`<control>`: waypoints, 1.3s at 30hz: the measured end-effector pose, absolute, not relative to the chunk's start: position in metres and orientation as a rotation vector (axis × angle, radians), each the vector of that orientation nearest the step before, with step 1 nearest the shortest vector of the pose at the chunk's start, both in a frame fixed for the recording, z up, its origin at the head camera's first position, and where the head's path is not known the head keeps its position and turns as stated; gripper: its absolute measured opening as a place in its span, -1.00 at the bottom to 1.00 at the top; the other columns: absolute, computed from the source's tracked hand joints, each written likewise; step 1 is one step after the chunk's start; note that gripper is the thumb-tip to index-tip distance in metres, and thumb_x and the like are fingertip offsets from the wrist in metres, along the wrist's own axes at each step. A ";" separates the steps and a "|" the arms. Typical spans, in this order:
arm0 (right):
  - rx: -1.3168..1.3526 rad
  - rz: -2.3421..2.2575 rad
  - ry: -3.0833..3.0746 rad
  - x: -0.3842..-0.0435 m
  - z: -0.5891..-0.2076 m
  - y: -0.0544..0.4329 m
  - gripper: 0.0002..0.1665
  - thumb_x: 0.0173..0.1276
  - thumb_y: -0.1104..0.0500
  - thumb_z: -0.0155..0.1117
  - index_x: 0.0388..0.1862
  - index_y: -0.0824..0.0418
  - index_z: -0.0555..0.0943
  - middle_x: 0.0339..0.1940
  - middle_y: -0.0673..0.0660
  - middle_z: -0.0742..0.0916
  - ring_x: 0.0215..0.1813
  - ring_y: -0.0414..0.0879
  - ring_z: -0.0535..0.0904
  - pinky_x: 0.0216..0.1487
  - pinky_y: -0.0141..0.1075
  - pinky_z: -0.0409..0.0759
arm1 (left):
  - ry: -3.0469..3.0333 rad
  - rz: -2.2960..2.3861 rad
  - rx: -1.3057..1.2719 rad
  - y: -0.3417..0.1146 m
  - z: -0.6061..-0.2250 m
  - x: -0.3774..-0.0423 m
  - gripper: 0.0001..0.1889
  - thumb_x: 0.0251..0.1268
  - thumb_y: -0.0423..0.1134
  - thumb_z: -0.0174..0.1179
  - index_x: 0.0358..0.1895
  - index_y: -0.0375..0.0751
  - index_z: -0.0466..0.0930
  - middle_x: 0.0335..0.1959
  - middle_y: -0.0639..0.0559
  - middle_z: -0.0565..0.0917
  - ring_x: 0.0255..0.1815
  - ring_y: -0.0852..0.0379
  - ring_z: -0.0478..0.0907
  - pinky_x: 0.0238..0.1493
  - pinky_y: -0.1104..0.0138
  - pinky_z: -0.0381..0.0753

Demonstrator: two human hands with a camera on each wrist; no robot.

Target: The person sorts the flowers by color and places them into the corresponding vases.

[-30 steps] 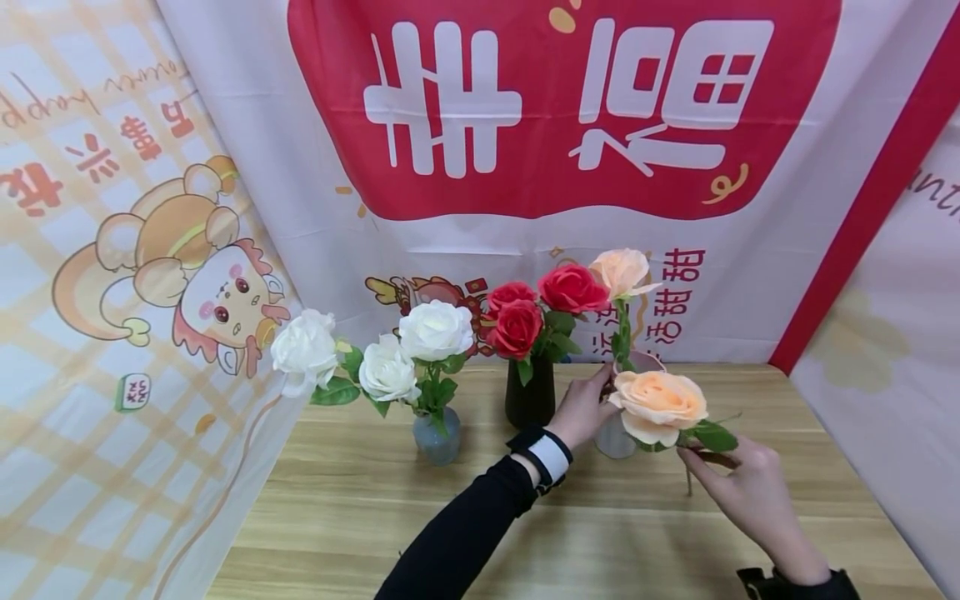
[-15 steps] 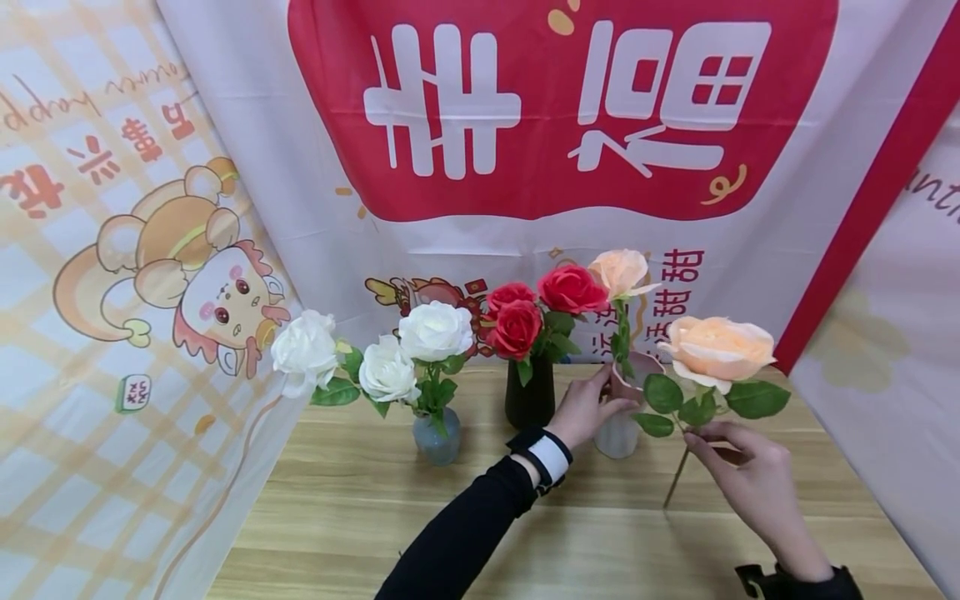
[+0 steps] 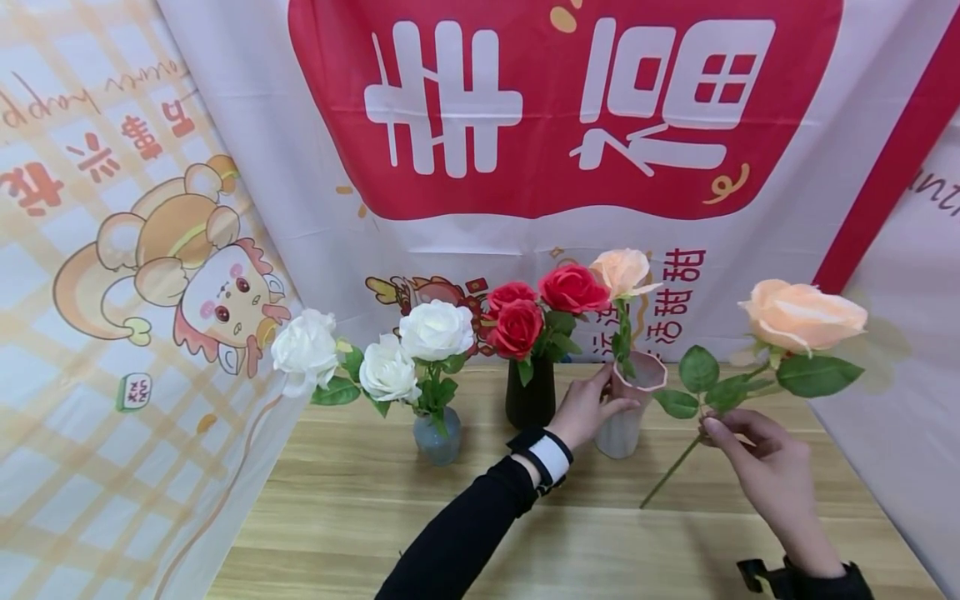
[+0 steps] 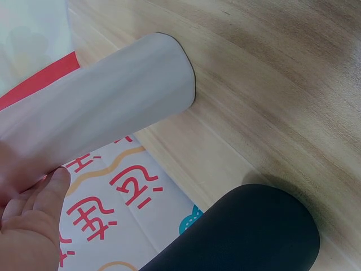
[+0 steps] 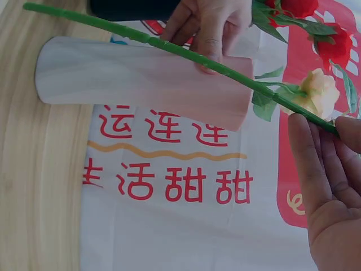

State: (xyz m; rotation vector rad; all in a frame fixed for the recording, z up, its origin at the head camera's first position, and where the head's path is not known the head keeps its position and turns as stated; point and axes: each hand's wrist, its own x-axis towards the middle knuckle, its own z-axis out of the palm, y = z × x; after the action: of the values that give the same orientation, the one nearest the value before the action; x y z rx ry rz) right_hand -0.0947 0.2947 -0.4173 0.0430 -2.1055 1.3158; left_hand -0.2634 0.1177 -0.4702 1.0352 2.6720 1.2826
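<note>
My left hand (image 3: 582, 412) grips the upper part of a pale pink-and-white vase (image 3: 619, 427), which stands upright on the table. One peach rose (image 3: 622, 272) is in that vase. Off to the right, my right hand (image 3: 772, 471) pinches a second peach rose (image 3: 804, 317) by its stem, just below the leaves. The bloom tilts up to the right and the bare green stem (image 5: 186, 55) slants down to the left. In the right wrist view the stem passes in front of the vase (image 5: 113, 73), and my left thumb lies on the vase near its rim.
Left of the pink vase stands a black vase (image 3: 529, 400) with red roses (image 3: 573, 288). Farther left, a blue-grey glass vase (image 3: 437, 437) holds white roses (image 3: 435, 330). A printed cloth backdrop (image 3: 540, 237) hangs behind the wooden table (image 3: 337, 517).
My right hand has tilted the held peach rose, its bloom swinging up and right away from the vase, its stem end coming into view and pointing down-left. My left hand stays on the vase.
</note>
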 end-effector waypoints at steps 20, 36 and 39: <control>-0.041 1.762 -1.803 -0.096 -0.397 0.304 -0.75 0.38 0.38 0.26 -0.15 0.64 0.53 -0.27 0.27 0.75 -0.25 -0.03 0.71 -0.23 -0.22 0.66 | 2.683 1.282 1.032 0.118 -0.470 -0.263 -0.36 0.24 0.21 0.18 0.38 0.16 0.35 0.17 0.06 0.61 0.04 0.28 0.59 -0.04 0.47 0.54; -0.103 1.892 -1.557 -0.101 -0.387 0.308 -0.67 0.35 0.37 0.29 -0.12 0.68 0.48 -0.23 0.35 0.73 -0.25 0.03 0.71 -0.25 -0.21 0.67 | 2.643 1.294 0.992 0.118 -0.467 -0.261 -0.33 0.25 0.19 0.18 0.42 0.17 0.31 0.21 0.08 0.58 0.09 0.28 0.56 0.00 0.44 0.54; -0.081 1.882 -1.530 -0.102 -0.385 0.311 -0.67 0.35 0.39 0.28 -0.13 0.70 0.47 -0.24 0.35 0.73 -0.26 0.03 0.71 -0.25 -0.21 0.67 | 2.641 1.296 0.989 0.118 -0.468 -0.261 -0.33 0.25 0.19 0.19 0.43 0.17 0.31 0.22 0.08 0.57 0.09 0.27 0.56 0.00 0.43 0.54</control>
State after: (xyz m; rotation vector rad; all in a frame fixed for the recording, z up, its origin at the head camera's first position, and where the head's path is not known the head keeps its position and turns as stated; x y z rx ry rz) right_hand -0.1024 0.3113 -0.3855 -0.0808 -1.5301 1.8821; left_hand -0.2615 0.1180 -0.4681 0.9891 2.6412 1.2961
